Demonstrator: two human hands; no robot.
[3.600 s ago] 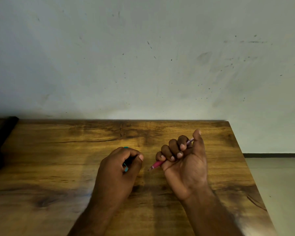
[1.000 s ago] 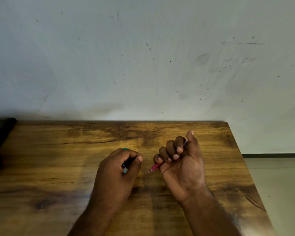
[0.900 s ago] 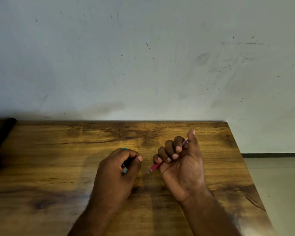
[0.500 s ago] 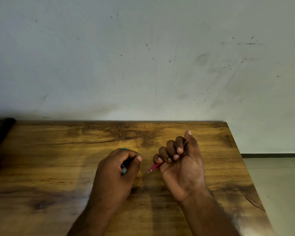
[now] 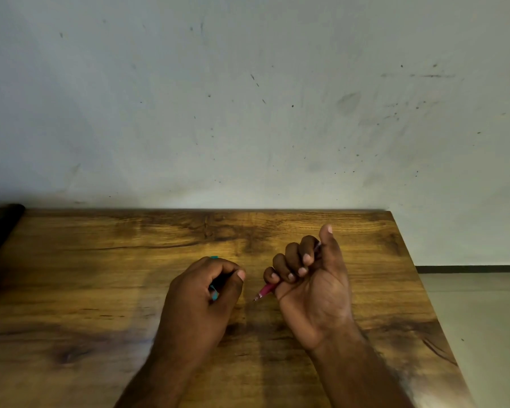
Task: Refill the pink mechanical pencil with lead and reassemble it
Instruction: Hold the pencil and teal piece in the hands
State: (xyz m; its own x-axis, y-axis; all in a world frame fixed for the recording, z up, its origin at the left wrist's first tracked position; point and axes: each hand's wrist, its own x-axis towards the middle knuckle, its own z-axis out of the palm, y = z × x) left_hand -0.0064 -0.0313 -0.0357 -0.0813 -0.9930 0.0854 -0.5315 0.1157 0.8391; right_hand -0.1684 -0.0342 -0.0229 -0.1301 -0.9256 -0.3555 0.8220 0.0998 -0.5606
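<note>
Almost nothing has changed: the right hand (image 5: 312, 287) still fists the pink pencil (image 5: 266, 290), tip toward the left hand (image 5: 202, 293), which stays curled around a teal lead case (image 5: 214, 294). Refilling seems stalled or nearly finished.

No text, label, brand, number or sign is showing legibly anywhere; the wall is carrying only dark specks and smudges, and the table is displaying plain wood grain.
</note>
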